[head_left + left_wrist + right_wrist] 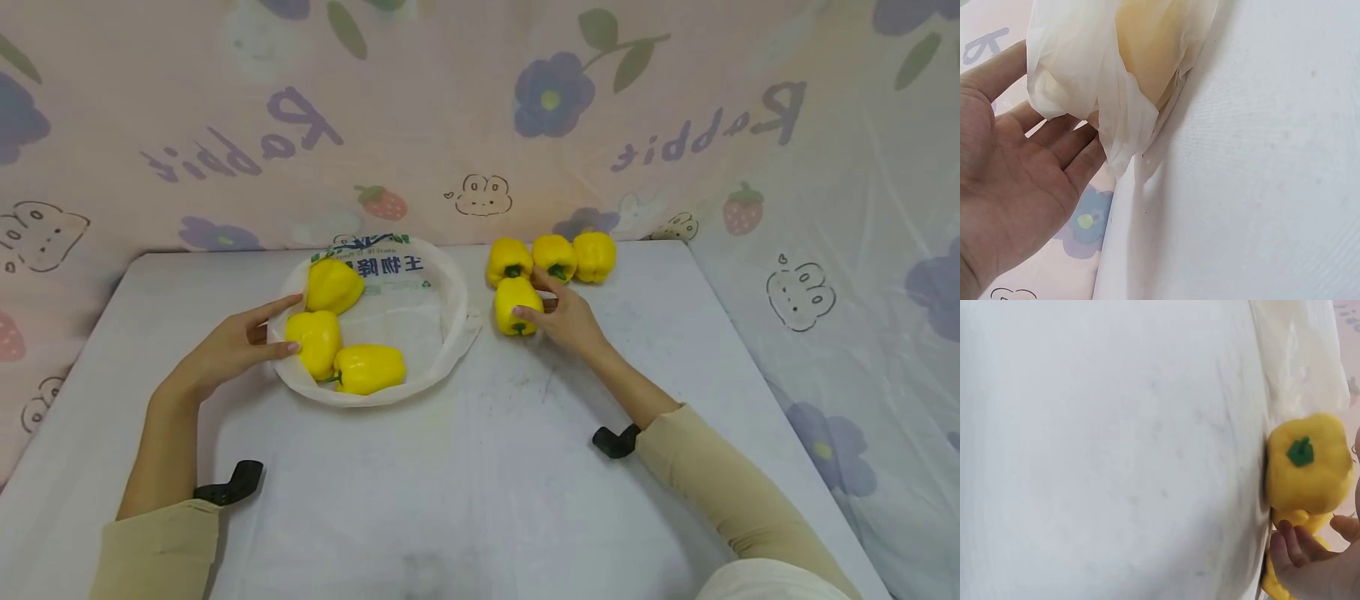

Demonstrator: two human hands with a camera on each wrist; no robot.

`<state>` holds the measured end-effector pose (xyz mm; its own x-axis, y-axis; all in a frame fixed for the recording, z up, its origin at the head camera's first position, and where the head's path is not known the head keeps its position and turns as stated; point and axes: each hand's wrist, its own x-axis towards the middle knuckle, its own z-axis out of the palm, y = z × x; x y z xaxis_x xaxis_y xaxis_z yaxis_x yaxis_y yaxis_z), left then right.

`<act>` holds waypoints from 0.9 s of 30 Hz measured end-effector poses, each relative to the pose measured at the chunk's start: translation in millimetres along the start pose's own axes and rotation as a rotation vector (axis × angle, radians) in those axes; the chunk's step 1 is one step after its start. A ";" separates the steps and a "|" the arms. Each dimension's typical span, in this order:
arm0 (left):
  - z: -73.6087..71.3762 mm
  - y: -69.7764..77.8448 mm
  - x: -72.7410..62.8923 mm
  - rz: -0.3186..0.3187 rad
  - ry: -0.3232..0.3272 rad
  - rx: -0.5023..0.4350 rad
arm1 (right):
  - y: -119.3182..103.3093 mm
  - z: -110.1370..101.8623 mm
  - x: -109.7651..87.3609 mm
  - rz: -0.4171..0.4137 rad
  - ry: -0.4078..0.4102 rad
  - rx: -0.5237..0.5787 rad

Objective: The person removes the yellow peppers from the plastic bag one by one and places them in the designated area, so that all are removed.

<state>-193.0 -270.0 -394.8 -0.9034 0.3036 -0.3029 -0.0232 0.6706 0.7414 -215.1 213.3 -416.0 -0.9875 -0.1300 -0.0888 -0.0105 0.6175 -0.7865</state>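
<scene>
A white plastic bag (456, 329) lies with its mouth spread wide. Inside its left part are three yellow bell peppers (369, 369). My left hand (232, 350) holds the bag's left rim, thumb near the closest pepper; the left wrist view shows the hand (1019, 169) against the bag's outer side (1072, 62). My right hand (566, 317) reaches around the right side of a yellow bell pepper (516, 302), thumb and fingers spread. In the right wrist view this pepper (1310, 465) has a green stem, and the fingers (1294, 547) look loosely bent beside it.
Behind the front pepper, a row of three more yellow bell peppers (553, 257) sits near the white table's (450, 500) back edge. A patterned cloth (420, 108) hangs behind. Black angled pieces (615, 442) stick out at both sleeve cuffs.
</scene>
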 end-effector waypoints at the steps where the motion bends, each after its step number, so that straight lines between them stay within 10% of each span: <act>1: 0.3 -0.4 -0.1 0.002 0.001 -0.004 | -0.9 -1.7 0.1 -0.008 0.009 0.010; 27: 1.8 -0.2 -0.5 0.012 0.019 -0.010 | -40.3 6.1 -7.1 -0.430 0.122 0.260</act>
<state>-191.8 -269.0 -395.9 -0.9117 0.2985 -0.2822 -0.0163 0.6602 0.7509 -206.7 184.6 -387.5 -0.9139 -0.2287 0.3352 -0.3952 0.3134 -0.8635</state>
